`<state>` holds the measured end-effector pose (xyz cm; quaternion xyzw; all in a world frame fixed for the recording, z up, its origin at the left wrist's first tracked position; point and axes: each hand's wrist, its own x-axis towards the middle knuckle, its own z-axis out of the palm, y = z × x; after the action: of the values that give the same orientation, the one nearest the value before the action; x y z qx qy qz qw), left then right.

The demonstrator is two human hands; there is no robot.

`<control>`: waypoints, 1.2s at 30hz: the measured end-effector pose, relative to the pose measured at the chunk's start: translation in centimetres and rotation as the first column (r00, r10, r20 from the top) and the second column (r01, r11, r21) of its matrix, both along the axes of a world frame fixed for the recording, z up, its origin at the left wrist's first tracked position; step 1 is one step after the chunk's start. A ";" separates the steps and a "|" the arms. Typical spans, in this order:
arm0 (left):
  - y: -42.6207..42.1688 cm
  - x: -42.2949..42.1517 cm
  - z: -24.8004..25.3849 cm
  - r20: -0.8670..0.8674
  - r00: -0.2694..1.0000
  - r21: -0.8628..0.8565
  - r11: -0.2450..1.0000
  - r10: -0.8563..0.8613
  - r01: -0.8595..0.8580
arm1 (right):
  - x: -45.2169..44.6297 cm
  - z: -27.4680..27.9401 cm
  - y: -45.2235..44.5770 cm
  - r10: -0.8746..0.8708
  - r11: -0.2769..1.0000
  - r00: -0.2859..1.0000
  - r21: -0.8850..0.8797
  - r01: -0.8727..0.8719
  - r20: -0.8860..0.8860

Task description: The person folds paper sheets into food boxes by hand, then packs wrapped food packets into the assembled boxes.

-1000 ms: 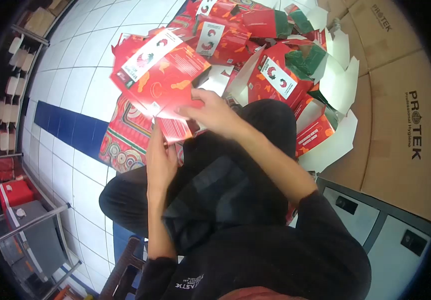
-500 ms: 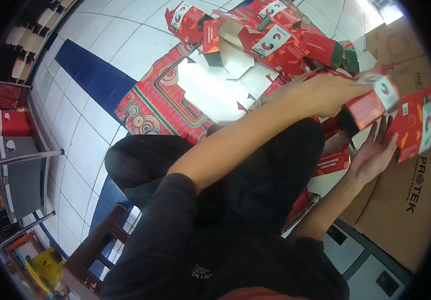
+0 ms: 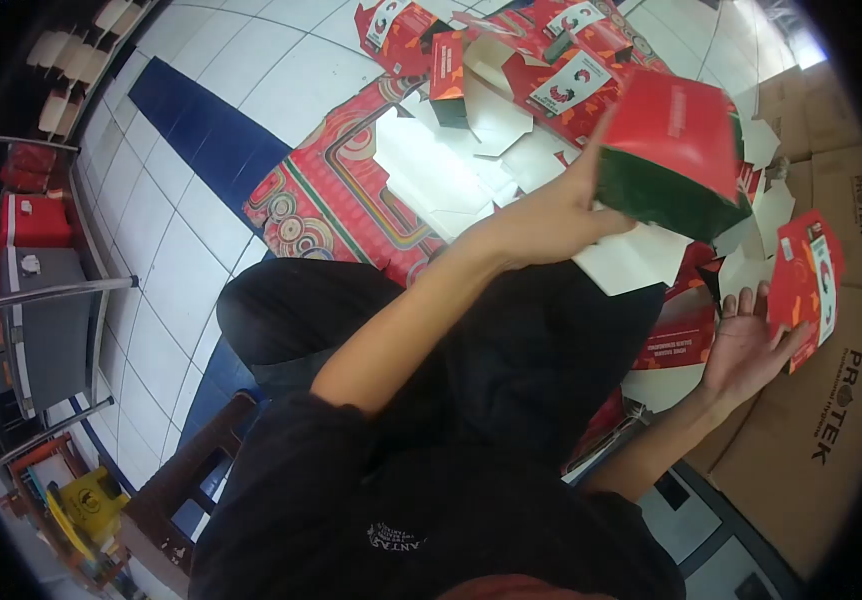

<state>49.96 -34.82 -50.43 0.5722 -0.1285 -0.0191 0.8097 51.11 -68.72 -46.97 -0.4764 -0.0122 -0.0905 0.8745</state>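
One-edge pinch: your left hand (image 3: 549, 228) grips the green-sided carton (image 3: 673, 135) just ahead | your right hand (image 3: 739, 358) spread, touching the red carton (image 3: 789, 285) beside it | off-centre weight could twist the pinched one loose

Here we've got a patterned red mat (image 3: 291, 205) spread over white floor tiles (image 3: 166, 260), with a dark blue strip (image 3: 206, 125) running beside it. Over on our left, we see a red container (image 3: 36, 220) above a grey unit (image 3: 56, 345), a metal rail (image 3: 51, 292) crossing in front. Below, we spot something yellow (image 3: 91, 505) near a brown stool (image 3: 166, 510). On our right, brown PROTEK cartons (image 3: 791, 445) stand by grey cabinets (image 3: 696, 525).
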 end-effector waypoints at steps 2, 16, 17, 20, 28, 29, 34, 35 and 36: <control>2.0 -2.7 0.3 -0.102 0.994 0.050 0.999 0.025 -0.020 | -1.0 0.7 3.4 0.355 0.906 0.917 0.176 -0.385 0.180; 15.3 -10.3 -1.4 -0.061 0.927 0.115 0.925 0.370 -0.362 | -2.0 -1.0 27.6 0.825 0.492 0.561 -0.396 -0.775 -0.074; 15.2 -9.8 -0.1 -0.056 0.865 0.160 0.860 0.499 -0.485 | -1.5 -1.4 29.2 0.869 0.391 0.480 -0.431 -0.813 -0.118; 18.7 -9.5 -0.6 -0.077 0.736 0.244 0.729 0.672 -0.640 | 1.6 -3.7 33.7 0.910 0.276 0.403 -0.586 -0.762 -0.094; 24.4 -10.1 -3.4 -0.195 0.345 0.178 0.379 0.918 -0.908 | 15.8 -21.0 42.9 0.185 0.599 0.982 -0.789 -0.138 -0.032; 24.5 -9.9 -3.5 -0.236 0.360 0.166 0.402 0.903 -0.900 | 16.5 -22.4 42.8 0.189 0.591 0.970 -0.771 -0.237 -0.153; 24.9 -10.3 -4.1 -0.179 0.507 0.076 0.525 0.843 -0.847 | 17.0 -15.5 38.9 0.456 0.362 0.727 -0.639 -0.678 -0.514; 24.9 -10.5 -4.5 -0.188 0.492 0.086 0.513 0.850 -0.854 | 15.8 -12.4 38.0 0.467 0.442 0.678 -0.515 -0.735 -0.567; 25.1 -10.8 -5.1 -0.181 0.534 0.039 0.548 0.826 -0.835 | 14.8 -9.3 36.8 0.558 0.517 0.633 -0.372 -0.771 -0.536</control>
<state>39.17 -9.72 -55.48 0.5389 0.2307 0.3198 0.7444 65.94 -31.92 -56.29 -0.6793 -0.0680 0.3518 0.6405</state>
